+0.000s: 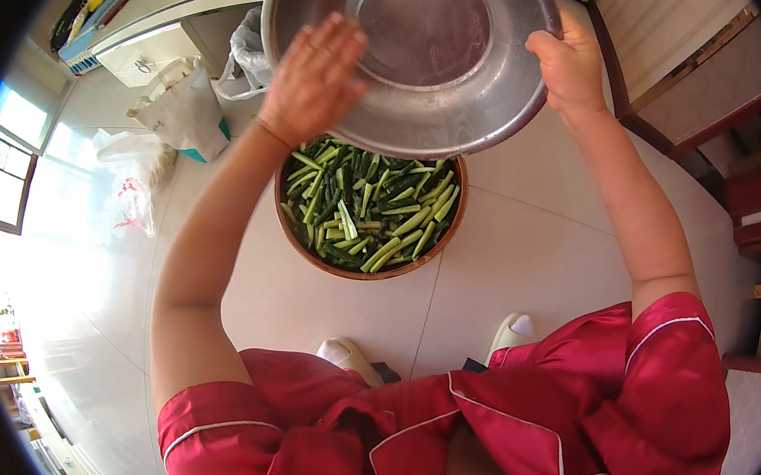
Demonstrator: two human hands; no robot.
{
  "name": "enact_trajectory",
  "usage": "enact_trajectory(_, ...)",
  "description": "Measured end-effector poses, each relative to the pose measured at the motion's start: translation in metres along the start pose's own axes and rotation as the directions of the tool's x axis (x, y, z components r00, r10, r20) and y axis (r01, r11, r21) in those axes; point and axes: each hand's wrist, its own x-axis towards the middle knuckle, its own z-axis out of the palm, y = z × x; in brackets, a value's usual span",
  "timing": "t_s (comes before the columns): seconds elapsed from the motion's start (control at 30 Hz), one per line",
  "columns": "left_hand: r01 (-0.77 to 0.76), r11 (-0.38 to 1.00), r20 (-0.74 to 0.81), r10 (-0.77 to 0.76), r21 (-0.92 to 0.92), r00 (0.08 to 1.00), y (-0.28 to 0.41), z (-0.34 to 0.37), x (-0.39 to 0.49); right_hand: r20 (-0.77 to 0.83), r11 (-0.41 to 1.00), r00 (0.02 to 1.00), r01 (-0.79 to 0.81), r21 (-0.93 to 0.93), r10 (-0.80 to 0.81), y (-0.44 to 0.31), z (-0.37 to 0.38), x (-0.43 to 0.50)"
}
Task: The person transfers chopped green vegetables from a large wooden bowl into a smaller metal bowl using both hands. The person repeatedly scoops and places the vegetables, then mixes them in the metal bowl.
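My right hand (570, 68) grips the rim of a wide stainless steel basin (425, 27), thumb over the edge. The basin is tilted so that I look into its bare, wet-looking inside. In front of the basin's left part is my left hand (318, 78), blurred, fingers stretched out and holding nothing; whether it touches the metal I cannot tell. Below the basin, a round brown-rimmed container (377, 275) stands on the floor, its far side hidden. Cut cucumber strips (371, 211), pale green with dark green skin, fill it.
Left of the basin stand a white paper bag (179, 109), a plastic bag (130, 165) and a white bag (249, 54) by a drawer cabinet (147, 57). Wooden furniture (687, 70) lines the right. My slippered feet (349, 357) rest on the tiled floor (525, 244).
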Motion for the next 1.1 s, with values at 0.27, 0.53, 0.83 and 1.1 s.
enact_trajectory(0.27, 0.137, 0.974, 0.335, -0.192, 0.181, 0.923, 0.025, 0.033, -0.039, 0.081, 0.995, 0.994, -0.072, -0.073, 0.078, -0.007, 0.005, -0.016)
enact_trajectory(0.53, 0.223, 0.653, 0.400, 0.134, -0.723, 0.906, 0.100, 0.032, -0.046, 0.011, 0.994, 0.995, -0.101, -0.034, 0.102, 0.015, 0.006, -0.017)
enact_trajectory(0.83, 0.576, 0.817, -0.142, -0.569, 0.011, 0.810, 0.025, 0.079, 0.030, 0.096, 0.985, 0.985, -0.154, 0.077, 0.146, 0.011, 0.021, -0.018)
enact_trajectory(1.1, -0.213, 0.743, -0.067, 0.222, -0.634, 0.973, 0.102, 0.086, 0.029, 0.115, 0.970, 0.973, -0.212, 0.117, 0.199, 0.014, 0.032, -0.027)
